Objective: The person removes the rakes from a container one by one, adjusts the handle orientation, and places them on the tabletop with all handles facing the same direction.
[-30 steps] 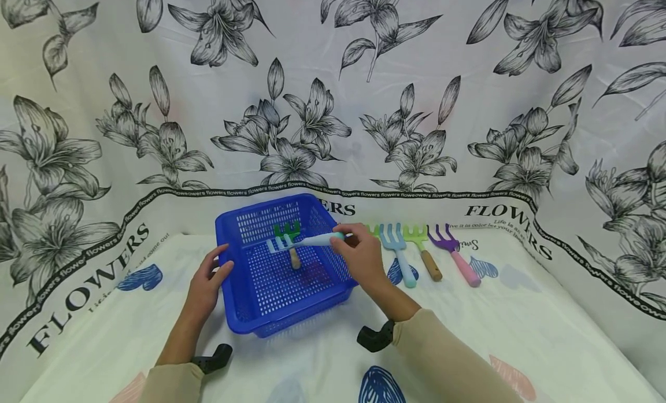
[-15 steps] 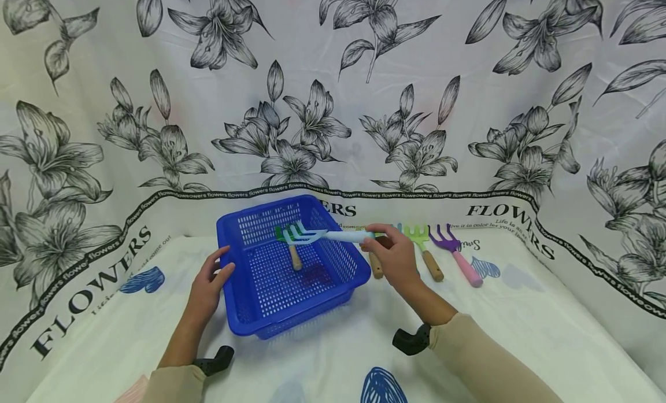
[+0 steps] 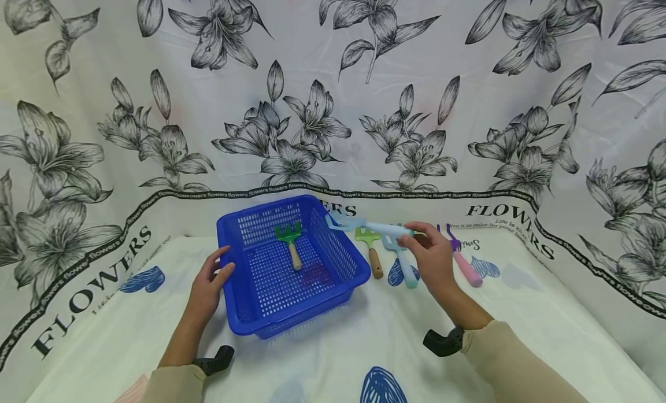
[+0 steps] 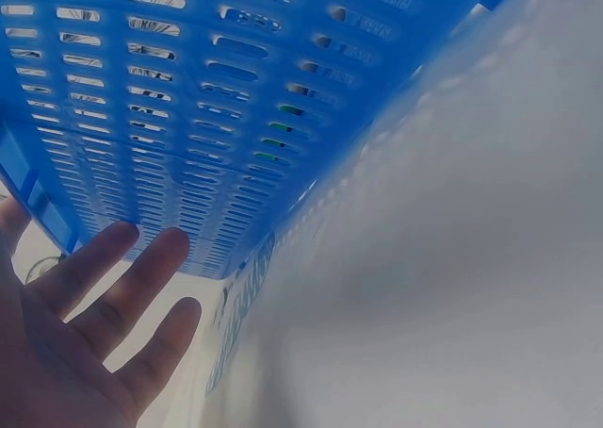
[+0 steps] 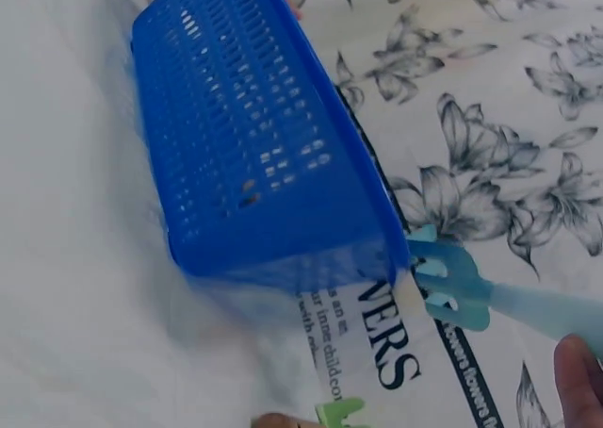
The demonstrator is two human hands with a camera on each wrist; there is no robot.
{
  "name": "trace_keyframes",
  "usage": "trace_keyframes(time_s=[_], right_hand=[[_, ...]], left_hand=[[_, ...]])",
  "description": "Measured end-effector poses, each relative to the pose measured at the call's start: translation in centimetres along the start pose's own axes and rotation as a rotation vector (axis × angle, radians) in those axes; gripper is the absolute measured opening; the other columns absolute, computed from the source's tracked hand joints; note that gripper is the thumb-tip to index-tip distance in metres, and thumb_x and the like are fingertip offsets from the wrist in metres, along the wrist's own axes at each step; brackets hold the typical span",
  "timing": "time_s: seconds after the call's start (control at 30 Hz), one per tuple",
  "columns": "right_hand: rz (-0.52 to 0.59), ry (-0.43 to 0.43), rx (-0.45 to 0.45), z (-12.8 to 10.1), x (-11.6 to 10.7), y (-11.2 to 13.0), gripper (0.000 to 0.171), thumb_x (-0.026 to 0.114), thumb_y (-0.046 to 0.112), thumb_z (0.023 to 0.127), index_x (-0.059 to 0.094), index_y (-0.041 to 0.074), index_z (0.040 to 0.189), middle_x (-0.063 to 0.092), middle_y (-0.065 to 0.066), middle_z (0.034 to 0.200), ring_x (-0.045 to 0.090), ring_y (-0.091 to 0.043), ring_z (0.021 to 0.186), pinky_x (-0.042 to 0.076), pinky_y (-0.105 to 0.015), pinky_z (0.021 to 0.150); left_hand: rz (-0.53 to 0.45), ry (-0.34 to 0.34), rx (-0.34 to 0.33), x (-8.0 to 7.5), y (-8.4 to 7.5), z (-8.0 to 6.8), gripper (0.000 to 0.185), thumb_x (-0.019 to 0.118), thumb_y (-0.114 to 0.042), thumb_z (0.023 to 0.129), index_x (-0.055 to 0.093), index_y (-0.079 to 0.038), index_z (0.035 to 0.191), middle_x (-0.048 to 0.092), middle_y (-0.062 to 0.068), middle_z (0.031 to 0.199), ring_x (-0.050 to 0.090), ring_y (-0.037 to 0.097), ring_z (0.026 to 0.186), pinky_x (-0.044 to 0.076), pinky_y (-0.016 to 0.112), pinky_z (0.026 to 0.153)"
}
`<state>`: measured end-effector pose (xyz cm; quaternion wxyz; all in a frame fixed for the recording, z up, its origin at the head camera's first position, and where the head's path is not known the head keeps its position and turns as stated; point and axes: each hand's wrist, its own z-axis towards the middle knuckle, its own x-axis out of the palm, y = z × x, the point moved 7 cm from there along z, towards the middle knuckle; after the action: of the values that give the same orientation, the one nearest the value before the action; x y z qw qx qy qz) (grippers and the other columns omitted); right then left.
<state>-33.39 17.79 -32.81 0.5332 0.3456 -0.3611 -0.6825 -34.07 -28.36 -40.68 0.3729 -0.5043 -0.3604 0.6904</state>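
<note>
A blue slotted basket (image 3: 244, 310) stands on the cloth, with a green rake (image 3: 289, 241) on a wooden handle lying inside it. My left hand (image 3: 218, 265) rests with straight fingers against the basket's left wall; in the left wrist view the fingers (image 4: 122, 287) lie beside that wall (image 4: 188, 117). My right hand (image 3: 418, 236) pinches the handle of a pale blue rake (image 3: 364, 225) in the air just right of the basket's far corner, above the row of tools. In the right wrist view the rake's prongs (image 5: 450, 285) hang beside the basket (image 5: 254, 155).
On the cloth right of the basket lie a green fork with a wooden handle (image 3: 372, 254), a blue fork with a pale handle (image 3: 402, 263) and a purple tool with a pink handle (image 3: 462, 259). Flower-printed cloth covers the table and rises behind.
My right hand has carried the pale blue rake rightwards, from over the basket to outside it above the row of tools. The left hand and the basket have stayed put.
</note>
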Motion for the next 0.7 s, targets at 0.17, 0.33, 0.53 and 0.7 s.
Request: trace_keyframes(time_s=[0.17,0.33,0.53,0.7], right_hand=[[-0.002,-0.059,0.008,0.0,-1.9,-0.8,0.027,0.065,0.01,0.094,0.062,-0.002,0.118,0.063,-0.018,0.111,0.07,-0.012,0.085,0.052,-0.02,0.084],[-0.077,-0.1,0.052,-0.3,-3.8,-1.6,0.03,0.067,0.013,0.093,0.061,-0.001,0.119,0.062,-0.013,0.113,0.067,-0.009,0.087,0.053,-0.019,0.079],[-0.182,-0.124,0.088,-0.7,-5.8,-2.7,0.033,0.069,0.014,0.091,0.06,0.001,0.12,0.059,-0.01,0.114,0.062,-0.006,0.089,0.05,-0.013,0.074],[-0.18,-0.139,0.094,-0.9,-7.3,-3.6,0.035,0.07,0.009,0.091,0.059,0.0,0.122,0.057,-0.009,0.115,0.062,-0.003,0.087,0.05,-0.012,0.072]], left_hand=[[-0.004,0.0,-0.005,0.0,0.0,0.0,0.066,0.047,-0.049,0.098,0.025,-0.022,0.154,0.03,0.021,0.153,0.034,0.047,0.134,0.031,0.064,0.103],[0.0,-0.005,-0.007,0.0,0.0,0.1,0.066,0.047,-0.05,0.098,0.025,-0.023,0.154,0.031,0.02,0.153,0.034,0.046,0.135,0.03,0.065,0.104],[-0.001,-0.004,0.002,0.0,0.1,0.2,0.066,0.047,-0.051,0.098,0.026,-0.024,0.154,0.032,0.02,0.152,0.034,0.045,0.135,0.029,0.065,0.104],[-0.001,-0.005,0.002,0.0,0.2,0.1,0.066,0.047,-0.051,0.098,0.026,-0.025,0.154,0.032,0.02,0.152,0.035,0.045,0.134,0.03,0.065,0.103]])
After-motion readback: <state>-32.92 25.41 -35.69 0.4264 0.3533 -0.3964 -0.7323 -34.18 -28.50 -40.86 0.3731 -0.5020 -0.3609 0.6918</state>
